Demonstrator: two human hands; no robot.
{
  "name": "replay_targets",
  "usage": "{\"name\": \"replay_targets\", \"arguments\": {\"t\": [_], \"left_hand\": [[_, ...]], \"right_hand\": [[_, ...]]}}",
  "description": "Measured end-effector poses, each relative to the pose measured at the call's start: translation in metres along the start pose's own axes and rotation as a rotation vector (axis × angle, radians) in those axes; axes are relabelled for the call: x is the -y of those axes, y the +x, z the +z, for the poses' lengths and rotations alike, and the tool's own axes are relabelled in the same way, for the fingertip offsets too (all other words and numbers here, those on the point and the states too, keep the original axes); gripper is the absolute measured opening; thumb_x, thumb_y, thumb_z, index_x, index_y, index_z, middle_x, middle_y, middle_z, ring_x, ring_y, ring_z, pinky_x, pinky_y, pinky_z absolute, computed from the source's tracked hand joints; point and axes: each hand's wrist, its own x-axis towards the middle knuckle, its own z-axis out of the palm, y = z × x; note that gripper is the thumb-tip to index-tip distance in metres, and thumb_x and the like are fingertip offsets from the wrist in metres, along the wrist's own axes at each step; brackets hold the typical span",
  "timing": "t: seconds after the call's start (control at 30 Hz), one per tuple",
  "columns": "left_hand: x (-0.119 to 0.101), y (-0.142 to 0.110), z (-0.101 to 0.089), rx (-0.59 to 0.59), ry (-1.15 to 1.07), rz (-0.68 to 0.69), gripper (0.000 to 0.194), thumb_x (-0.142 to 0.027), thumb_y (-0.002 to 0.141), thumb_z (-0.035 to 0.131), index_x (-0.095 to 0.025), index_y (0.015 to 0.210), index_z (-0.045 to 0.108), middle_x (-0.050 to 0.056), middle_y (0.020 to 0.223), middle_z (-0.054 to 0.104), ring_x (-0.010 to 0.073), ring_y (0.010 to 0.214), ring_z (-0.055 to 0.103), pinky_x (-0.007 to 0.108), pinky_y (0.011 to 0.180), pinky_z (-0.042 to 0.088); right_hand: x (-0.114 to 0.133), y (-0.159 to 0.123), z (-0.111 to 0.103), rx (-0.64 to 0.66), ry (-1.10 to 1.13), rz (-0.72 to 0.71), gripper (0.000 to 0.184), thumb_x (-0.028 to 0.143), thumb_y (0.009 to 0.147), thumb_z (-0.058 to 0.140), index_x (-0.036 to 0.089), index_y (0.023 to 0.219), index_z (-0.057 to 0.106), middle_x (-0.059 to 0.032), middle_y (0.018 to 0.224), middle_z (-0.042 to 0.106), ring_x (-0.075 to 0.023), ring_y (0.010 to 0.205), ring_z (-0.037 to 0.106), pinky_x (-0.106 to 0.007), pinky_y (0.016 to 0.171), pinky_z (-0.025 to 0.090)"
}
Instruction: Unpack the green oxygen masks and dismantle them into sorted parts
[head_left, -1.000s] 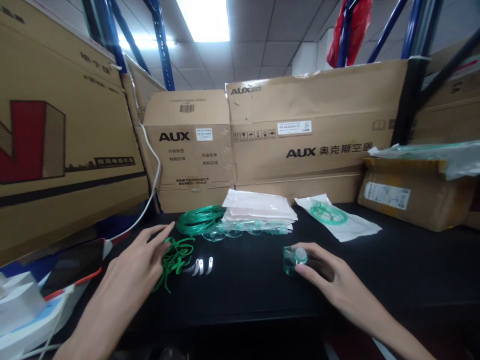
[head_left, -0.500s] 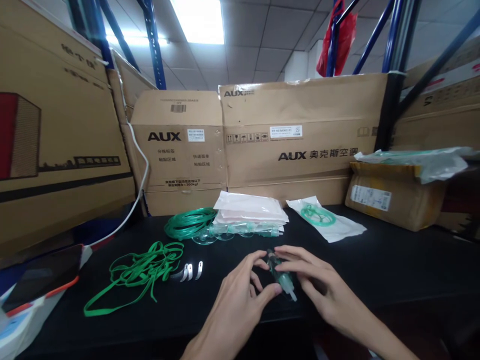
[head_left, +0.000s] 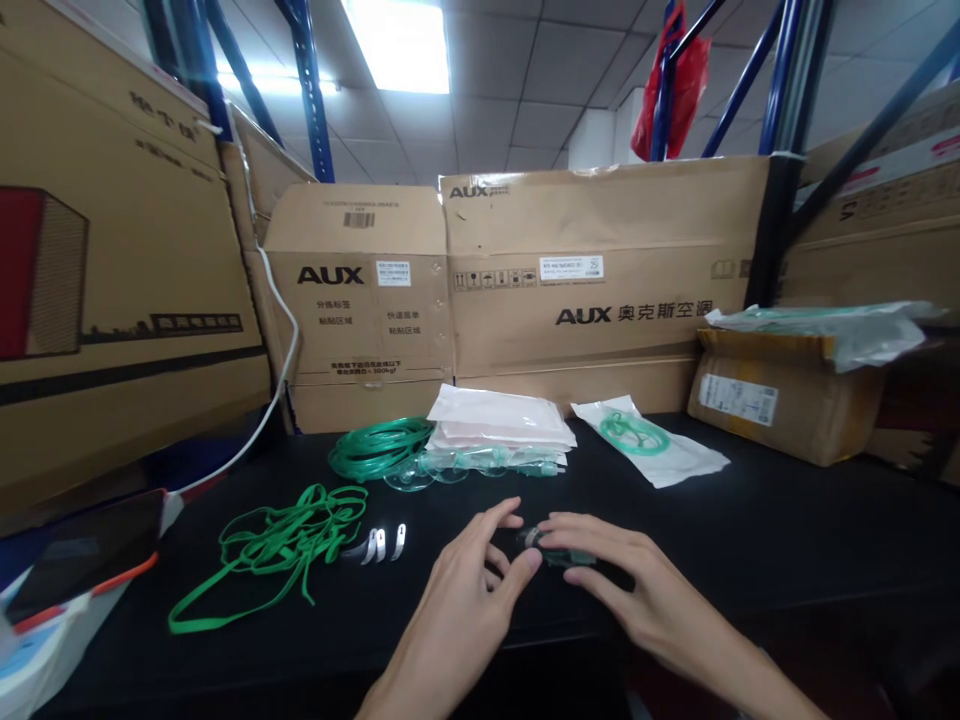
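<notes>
A clear green plastic piece (head_left: 566, 556) with a greyish ring at its left end lies crosswise over the black table. My right hand (head_left: 637, 575) holds it, fingers over the top and thumb below, covering much of it. At the ringed end is my left hand (head_left: 480, 585), its thumb tip at or just beside the ring and its index finger raised apart. The left hand's other fingers curl loosely behind the thumb. Farther back lie clear masks (head_left: 409, 474) with pale green fittings, in front of a stack of white packets (head_left: 499, 415).
Left of my hands are a tangled green strap (head_left: 292, 530) and several small metal strips (head_left: 381, 545). Coiled green tubing (head_left: 379, 447) sits behind them. A white pouch (head_left: 675, 460) lies back right, near a cardboard box (head_left: 787, 390). A phone (head_left: 94, 550) rests far left.
The green plastic piece has turned from pointing toward me to lying sideways, ring end left. My left index finger has lifted off it. The right hand has shifted slightly with the piece.
</notes>
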Motion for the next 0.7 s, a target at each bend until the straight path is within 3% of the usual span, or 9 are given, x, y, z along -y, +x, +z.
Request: {"name": "replay_targets", "arguments": {"t": [0.1,0.23,0.43,0.53,0.7], "left_hand": [[-0.004,0.0,-0.003,0.04,-0.007,0.002,0.039,-0.042,0.097,0.056,-0.026,0.132,0.064,0.006,0.116,0.071,0.0172,0.08,0.065,0.031,0.075,0.055],[-0.009,0.001,-0.005,0.076,-0.041,0.041,0.03,-0.033,0.096,0.059,-0.026,0.123,0.069,0.002,0.106,0.073,0.0167,0.083,0.065,0.029,0.079,0.052],[-0.013,-0.002,-0.005,0.133,-0.044,0.034,0.031,-0.028,0.093,0.063,-0.025,0.123,0.07,0.001,0.1,0.075,0.0168,0.082,0.063,0.028,0.078,0.05],[-0.012,-0.002,-0.004,0.136,0.055,0.042,0.022,-0.032,0.092,0.066,-0.027,0.112,0.075,0.001,0.099,0.074,0.0187,0.084,0.064,0.03,0.08,0.049],[-0.014,-0.003,-0.006,0.125,0.132,0.042,0.015,-0.037,0.093,0.064,-0.027,0.093,0.075,0.0,0.091,0.072,0.0201,0.085,0.063,0.031,0.08,0.046]], "right_hand": [[-0.001,-0.002,-0.001,0.01,-0.014,-0.002,0.03,0.022,0.099,0.057,0.037,0.121,0.071,0.0005,0.143,0.063,-0.0225,0.137,0.054,-0.042,0.116,0.043],[0.002,-0.002,-0.002,-0.034,-0.042,0.098,0.025,0.035,0.095,0.066,0.035,0.119,0.071,-0.0025,0.151,0.054,-0.0272,0.137,0.054,-0.046,0.115,0.042],[0.004,0.003,-0.001,-0.084,-0.065,0.107,0.027,0.038,0.096,0.064,0.032,0.122,0.067,-0.0054,0.131,0.064,-0.0255,0.122,0.063,-0.041,0.104,0.051],[0.004,0.002,-0.001,-0.102,-0.052,0.087,0.025,0.036,0.096,0.064,0.031,0.121,0.064,-0.0045,0.122,0.065,-0.0229,0.112,0.066,-0.035,0.096,0.055],[0.005,-0.001,0.001,-0.08,-0.102,0.052,0.025,0.035,0.095,0.066,0.032,0.12,0.062,-0.0043,0.128,0.061,-0.0229,0.119,0.062,-0.035,0.101,0.052]]}}
